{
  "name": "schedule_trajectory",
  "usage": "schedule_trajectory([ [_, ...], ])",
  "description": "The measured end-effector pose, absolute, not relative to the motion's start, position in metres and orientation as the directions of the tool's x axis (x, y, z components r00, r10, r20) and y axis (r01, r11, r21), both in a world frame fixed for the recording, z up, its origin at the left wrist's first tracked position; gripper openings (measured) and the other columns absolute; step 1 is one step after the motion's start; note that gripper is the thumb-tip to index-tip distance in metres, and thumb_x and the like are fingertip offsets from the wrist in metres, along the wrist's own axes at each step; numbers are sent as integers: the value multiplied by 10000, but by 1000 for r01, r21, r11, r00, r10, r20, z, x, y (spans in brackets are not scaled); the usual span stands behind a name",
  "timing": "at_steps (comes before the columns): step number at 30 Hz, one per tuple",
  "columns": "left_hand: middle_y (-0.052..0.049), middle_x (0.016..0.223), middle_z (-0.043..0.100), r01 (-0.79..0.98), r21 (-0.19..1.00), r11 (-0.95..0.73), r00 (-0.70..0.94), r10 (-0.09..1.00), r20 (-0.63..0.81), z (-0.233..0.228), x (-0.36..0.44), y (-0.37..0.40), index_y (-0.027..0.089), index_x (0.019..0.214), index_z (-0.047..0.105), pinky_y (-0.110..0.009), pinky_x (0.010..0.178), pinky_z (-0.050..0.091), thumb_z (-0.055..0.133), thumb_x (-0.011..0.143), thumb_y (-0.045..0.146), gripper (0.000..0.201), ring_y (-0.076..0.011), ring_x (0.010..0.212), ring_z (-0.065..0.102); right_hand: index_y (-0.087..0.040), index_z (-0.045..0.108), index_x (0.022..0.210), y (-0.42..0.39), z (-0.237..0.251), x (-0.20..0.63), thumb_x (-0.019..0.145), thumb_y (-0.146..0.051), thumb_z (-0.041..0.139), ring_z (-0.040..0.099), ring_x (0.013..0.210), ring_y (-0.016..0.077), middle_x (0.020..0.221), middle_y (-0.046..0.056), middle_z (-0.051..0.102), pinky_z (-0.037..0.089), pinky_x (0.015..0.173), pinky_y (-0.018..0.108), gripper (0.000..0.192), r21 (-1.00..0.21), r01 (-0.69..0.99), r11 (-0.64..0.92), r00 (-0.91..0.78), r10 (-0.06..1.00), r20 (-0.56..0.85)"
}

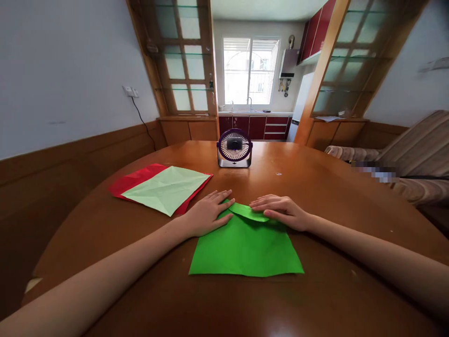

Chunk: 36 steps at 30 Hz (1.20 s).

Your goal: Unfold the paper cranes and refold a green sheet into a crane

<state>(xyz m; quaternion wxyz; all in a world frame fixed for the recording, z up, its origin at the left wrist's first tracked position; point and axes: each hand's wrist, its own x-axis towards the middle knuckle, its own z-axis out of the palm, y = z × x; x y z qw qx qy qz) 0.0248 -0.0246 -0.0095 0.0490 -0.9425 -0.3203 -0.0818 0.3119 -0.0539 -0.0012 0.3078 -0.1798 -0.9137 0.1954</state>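
A bright green sheet of paper (245, 248) lies on the round wooden table (315, 187) in front of me, its far edge folded over into a small flap. My left hand (206, 213) lies flat with spread fingers on the sheet's far left corner. My right hand (280, 210) presses flat on the far right part, fingertips on the folded flap. Neither hand grips the paper.
To the left lie a pale green sheet (168, 189) on top of a red sheet (135, 180). A small purple desk fan (235, 148) stands behind the green paper. A striped sofa (414, 154) is at the right; a kitchen opens beyond.
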Motion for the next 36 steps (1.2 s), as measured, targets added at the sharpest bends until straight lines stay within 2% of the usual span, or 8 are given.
schedule_trajectory([
  [5,-140,1357,507,556,-74,-828,820,533,208,-7,26,-25,180,1411,460,-437,1053,373,341,974,479,543,-290,1257,469,-223,627,1246,-51,-8,307,924,-298,582,593,1178,217,1234,95,662,417,1058,449,334,-374,288,882,-790,439,428],
  [9,-128,1266,534,540,-78,-838,829,513,223,-4,30,-25,204,1396,479,-438,1003,393,381,962,479,524,-290,1174,498,-213,620,1251,-52,-11,306,915,-291,590,574,1207,229,1255,98,649,414,1059,461,346,-286,302,909,-815,402,417],
  [15,-93,1039,595,622,36,-782,751,609,257,3,43,-21,202,1155,653,-369,889,417,347,995,374,385,-233,998,549,-206,641,1214,-53,-8,305,925,-255,568,597,1174,219,1207,93,676,431,1044,449,302,-284,283,916,-817,386,428],
  [21,-71,1024,646,611,105,-785,755,617,222,9,54,-8,183,1006,652,-336,832,426,561,886,344,220,-234,967,584,-201,656,1184,-52,-8,304,918,-249,570,613,1142,219,1177,96,687,434,1038,454,283,-255,262,931,-816,354,457],
  [26,-44,963,701,601,236,-764,760,637,130,20,59,-4,172,964,666,-272,716,428,588,819,243,180,-202,868,627,-183,668,1154,-51,-7,303,904,-222,574,621,1119,221,1151,108,694,447,1023,446,270,-251,252,935,-812,345,470],
  [29,-33,899,710,597,314,-738,754,650,94,23,59,-3,174,911,686,-256,659,413,566,796,217,172,-189,803,630,-195,678,1136,-50,-3,298,904,-214,561,643,1067,213,1143,101,696,480,972,428,260,-298,310,903,-770,422,478],
  [31,-31,855,705,596,363,-716,742,664,91,24,58,-1,174,874,691,-251,630,401,550,788,224,173,-181,760,622,-194,673,1150,-49,3,293,901,-225,557,653,1037,208,1140,98,697,509,921,400,276,-385,397,833,-699,546,462],
  [36,-23,741,663,566,534,-627,699,709,91,21,55,7,161,762,666,-240,566,370,551,755,290,174,-159,666,577,-155,720,1074,-40,23,282,806,-311,675,688,780,179,945,74,749,544,704,288,313,-625,596,504,-540,828,153],
])
